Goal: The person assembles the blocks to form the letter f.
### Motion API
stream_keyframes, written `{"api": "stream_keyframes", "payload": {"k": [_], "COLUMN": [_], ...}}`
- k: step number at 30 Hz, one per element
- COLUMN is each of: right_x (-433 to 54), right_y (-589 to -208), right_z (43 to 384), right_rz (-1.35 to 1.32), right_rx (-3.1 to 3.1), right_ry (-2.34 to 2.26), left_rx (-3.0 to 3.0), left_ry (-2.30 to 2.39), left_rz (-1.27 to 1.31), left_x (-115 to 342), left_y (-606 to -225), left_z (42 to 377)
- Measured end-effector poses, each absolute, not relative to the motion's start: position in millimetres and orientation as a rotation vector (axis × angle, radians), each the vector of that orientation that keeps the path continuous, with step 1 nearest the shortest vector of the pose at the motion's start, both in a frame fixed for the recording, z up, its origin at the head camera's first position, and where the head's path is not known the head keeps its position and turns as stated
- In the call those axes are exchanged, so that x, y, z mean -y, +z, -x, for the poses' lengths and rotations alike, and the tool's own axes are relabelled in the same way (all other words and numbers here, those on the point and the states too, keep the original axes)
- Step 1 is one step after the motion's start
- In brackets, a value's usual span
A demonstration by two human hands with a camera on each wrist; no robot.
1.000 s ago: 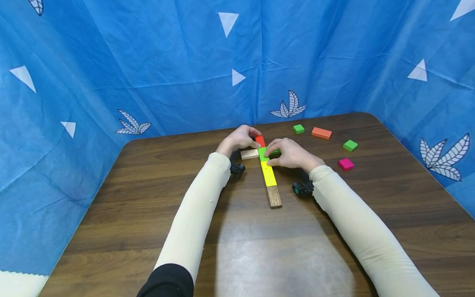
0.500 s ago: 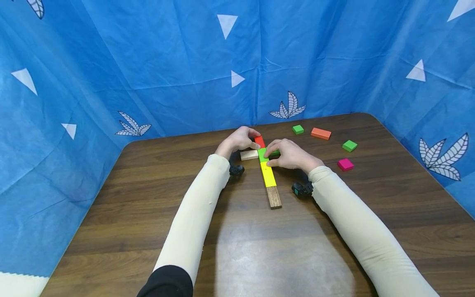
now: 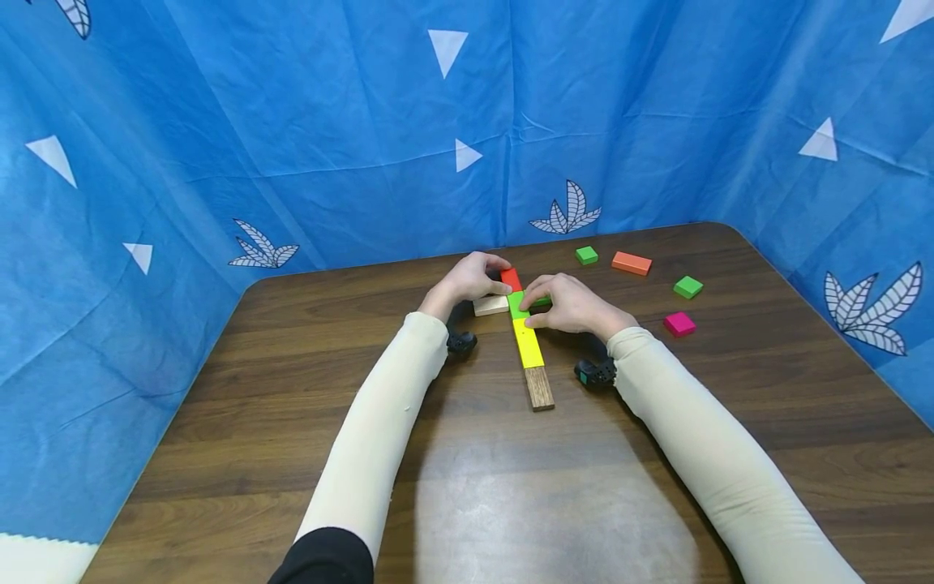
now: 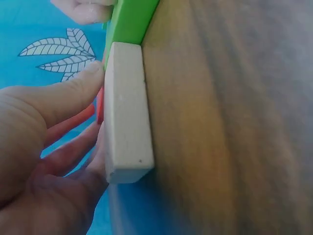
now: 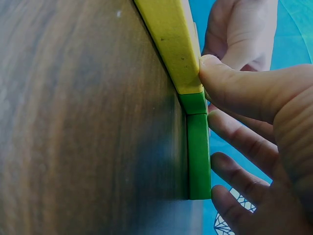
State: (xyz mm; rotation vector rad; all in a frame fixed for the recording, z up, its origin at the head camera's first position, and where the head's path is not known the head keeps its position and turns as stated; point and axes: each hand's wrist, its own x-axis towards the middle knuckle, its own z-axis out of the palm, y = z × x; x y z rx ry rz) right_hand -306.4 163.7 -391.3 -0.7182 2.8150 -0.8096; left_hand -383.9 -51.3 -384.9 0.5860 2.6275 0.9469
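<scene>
A row of flat wooden blocks lies on the table: red (image 3: 512, 279), green (image 3: 516, 305), yellow (image 3: 529, 345) and brown (image 3: 540, 388). A pale block (image 4: 128, 107) branches off the green one to the left, and a second green block (image 5: 199, 159) branches to the right. My left hand (image 3: 470, 278) is at the red block, fingers by its far end and thumb near where it meets the green. Thumb against the yellow block's edge, my right hand (image 3: 572, 303) lays its other fingertips along the green blocks. Part of the right-hand green block is hidden by that hand.
To the right lie loose blocks: a green one (image 3: 587, 255) and an orange one (image 3: 631, 263) at the back, another green one (image 3: 688, 286), and a pink one (image 3: 680, 324). A blue patterned curtain (image 3: 365, 122) hangs behind the wooden table (image 3: 292, 389).
My left wrist and forearm have shifted slightly left and down, while the fingers stay at the red block. The right hand and the blocks look unchanged.
</scene>
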Motion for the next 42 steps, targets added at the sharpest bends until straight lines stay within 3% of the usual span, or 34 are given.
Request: {"api": "stream_keyframes", "payload": {"k": [18, 42], "right_x": [-165, -162], "right_y": [-391, -388], "right_z": [308, 306], "right_rz": [0.728, 0.711], "right_rx": [-2.823, -2.810], "right_ry": [-0.806, -0.800], "left_rx": [-2.710, -2.749], "left_ry": [1.077, 0.917], "left_rz": [-0.715, -0.648], "left_x": [72, 67], "left_y": [-394, -386], "left_z": [360, 348]}}
